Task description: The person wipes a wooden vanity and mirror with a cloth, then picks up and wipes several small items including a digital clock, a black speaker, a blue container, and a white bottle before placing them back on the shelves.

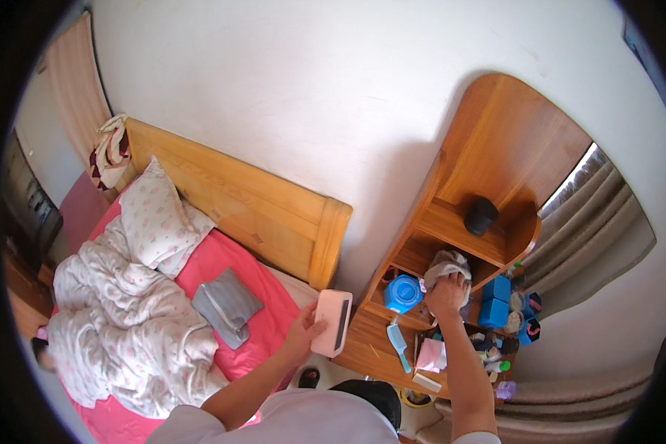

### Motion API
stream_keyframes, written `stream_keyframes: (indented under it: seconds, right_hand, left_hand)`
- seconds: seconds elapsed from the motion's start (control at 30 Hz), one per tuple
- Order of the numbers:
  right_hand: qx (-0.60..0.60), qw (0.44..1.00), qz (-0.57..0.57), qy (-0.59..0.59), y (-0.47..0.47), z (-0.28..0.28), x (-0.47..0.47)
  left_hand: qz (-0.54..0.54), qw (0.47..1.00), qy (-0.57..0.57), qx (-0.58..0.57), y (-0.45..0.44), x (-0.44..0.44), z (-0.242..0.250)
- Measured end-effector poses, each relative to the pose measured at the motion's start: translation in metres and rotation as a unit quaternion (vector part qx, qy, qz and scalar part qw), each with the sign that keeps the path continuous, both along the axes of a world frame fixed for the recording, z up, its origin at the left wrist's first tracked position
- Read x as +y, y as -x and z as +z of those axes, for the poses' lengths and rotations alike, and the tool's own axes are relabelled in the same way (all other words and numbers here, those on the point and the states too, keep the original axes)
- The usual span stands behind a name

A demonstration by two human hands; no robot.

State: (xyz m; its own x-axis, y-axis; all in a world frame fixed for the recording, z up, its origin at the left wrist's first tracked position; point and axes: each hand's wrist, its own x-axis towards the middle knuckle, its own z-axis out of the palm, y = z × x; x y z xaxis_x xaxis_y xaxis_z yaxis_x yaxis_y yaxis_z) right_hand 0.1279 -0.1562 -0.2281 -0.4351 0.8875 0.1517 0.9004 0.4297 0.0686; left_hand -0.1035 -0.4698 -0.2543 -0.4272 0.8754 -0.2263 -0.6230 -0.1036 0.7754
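My left hand [309, 332] grips a pink box-like case [328, 323] with a dark strip along one side, held up between the bed and the wooden dresser. My right hand [448, 294] presses on a crumpled greyish cloth [447, 263] at a cubby of the dresser [510, 141]. Just left of that hand sits a blue container [403, 294]. Below it, a light blue comb [398, 347] lies on the dresser top, near a pink packet [431, 355] and a small white box [426, 382]. How the cloth is gripped is partly hidden.
Blue boxes [493, 313] and several small bottles crowd the dresser's right side by the mirror [599, 233]. A black round object [480, 216] stands on the upper shelf. At left, the bed holds a grey folded pillow [227, 306], a patterned quilt [139, 333] and a pillow [152, 219]. Someone's head shows at far left.
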Motion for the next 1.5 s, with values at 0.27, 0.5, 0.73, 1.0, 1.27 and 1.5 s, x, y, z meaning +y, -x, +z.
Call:
stream_keyframes:
  seconds: [0.27,0.5,0.73,1.0,1.27,1.5]
  right_hand:
    - [0.131,0.985,-0.071,0.082,0.026,0.020,0.055]
    - [0.071,0.994,0.057,0.052,0.062,0.024,0.026]
    - [0.137,0.965,0.213,0.071,0.102,0.007,0.046]
    - [0.200,0.973,0.116,-0.011,0.060,0.026,0.004]
    - [0.048,0.980,0.079,0.177,0.121,0.025,0.015]
    - [-0.026,0.977,0.158,0.138,0.101,0.042,0.000]
  left_hand:
    - [-0.092,0.951,-0.054,-0.291,0.026,-0.030,-0.006]
    - [-0.080,0.946,-0.008,-0.313,0.020,-0.054,-0.021]
    - [-0.057,0.952,0.055,-0.295,0.007,-0.060,-0.031]
    - [-0.063,0.955,0.040,-0.287,-0.001,-0.062,-0.030]
    - [-0.016,0.963,0.064,-0.262,-0.010,-0.059,-0.028]
    - [-0.024,0.965,0.060,-0.254,-0.012,-0.057,-0.031]
